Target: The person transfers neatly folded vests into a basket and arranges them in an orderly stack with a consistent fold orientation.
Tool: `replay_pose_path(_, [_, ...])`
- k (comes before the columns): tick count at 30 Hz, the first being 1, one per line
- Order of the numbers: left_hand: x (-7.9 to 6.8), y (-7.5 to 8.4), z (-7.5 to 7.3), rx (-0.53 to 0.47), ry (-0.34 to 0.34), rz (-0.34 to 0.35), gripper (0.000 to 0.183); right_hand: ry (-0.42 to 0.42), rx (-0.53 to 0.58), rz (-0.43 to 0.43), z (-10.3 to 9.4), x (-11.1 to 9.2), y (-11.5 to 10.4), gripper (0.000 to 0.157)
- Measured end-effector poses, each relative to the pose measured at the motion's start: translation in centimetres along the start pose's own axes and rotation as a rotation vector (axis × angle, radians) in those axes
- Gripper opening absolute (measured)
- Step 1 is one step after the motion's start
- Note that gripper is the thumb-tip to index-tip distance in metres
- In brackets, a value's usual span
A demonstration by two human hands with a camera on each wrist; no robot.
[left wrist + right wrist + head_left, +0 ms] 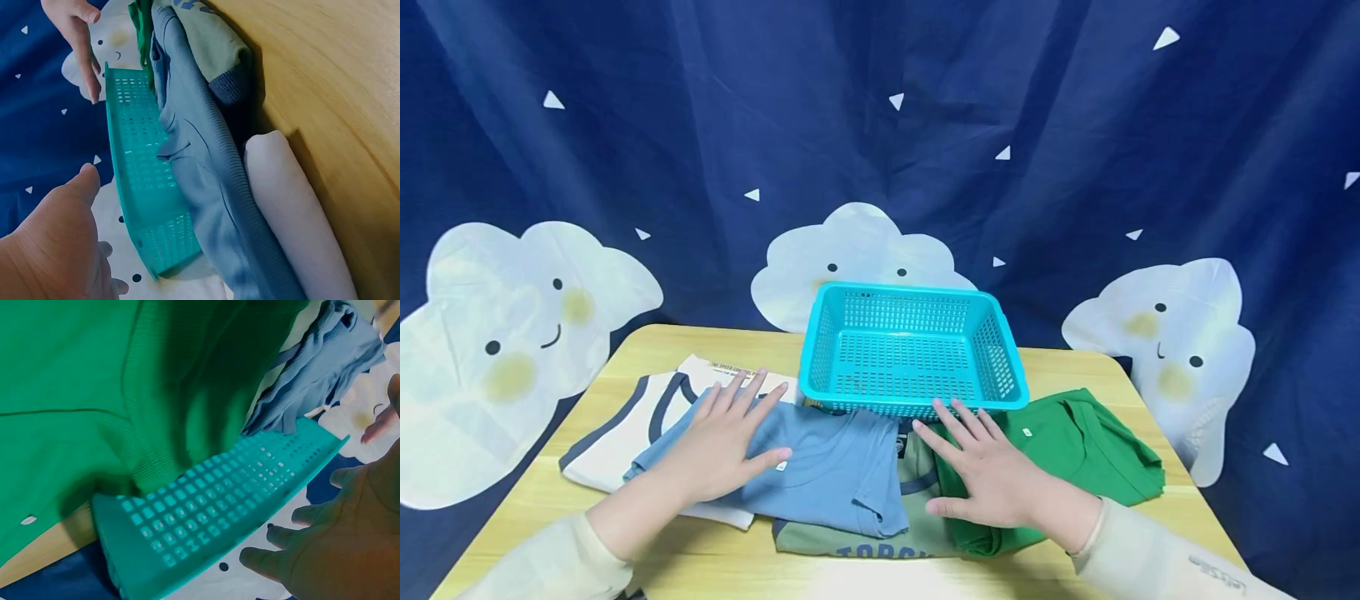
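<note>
Both hands hover with fingers spread and hold nothing. In the head view my left hand [718,442] is over a blue shirt [835,467], which lies across a white shirt with dark trim [617,425]. My right hand [988,467] is over a green shirt [1075,442] and an olive shirt with dark lettering [917,508], partly hidden under the blue and green ones. Behind the clothes stands a turquoise plastic basket [913,404] with nothing in it. The left wrist view shows the blue shirt [200,144] beside the basket [134,150]; in the right wrist view the green shirt [81,375] looms close.
The clothes and basket rest on a light wooden table [730,567] with rounded back corners. Right behind it hangs a dark blue curtain [880,167] printed with smiling white clouds and small white triangles.
</note>
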State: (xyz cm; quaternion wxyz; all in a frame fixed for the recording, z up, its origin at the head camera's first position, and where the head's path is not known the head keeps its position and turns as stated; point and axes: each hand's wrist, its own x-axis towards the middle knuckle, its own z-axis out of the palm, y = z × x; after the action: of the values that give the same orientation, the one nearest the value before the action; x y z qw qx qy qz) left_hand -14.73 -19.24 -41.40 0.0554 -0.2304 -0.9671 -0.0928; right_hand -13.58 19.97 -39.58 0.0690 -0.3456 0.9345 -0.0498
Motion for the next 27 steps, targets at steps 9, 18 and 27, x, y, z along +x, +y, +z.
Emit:
replay_pose_path(9, [-0.1, -0.3, 0.2, -0.014, -0.006, -0.002, 0.084, -0.022, 0.012, -0.059, 0.4, 0.6, -1.2, 0.092])
replay_pose_path(18, [-0.5, -0.6, 0.9, -0.025, -0.033, -0.024, 0.082, -0.047, 0.005, -0.109, 1.5, 1.5, -1.9, 0.091])
replay_pose_path(27, [-0.8, -1.0, 1.6, -0.029, -0.05, -0.023, 0.08, -0.115, 0.038, -0.113, 2.7, 2.4, -2.5, 0.09])
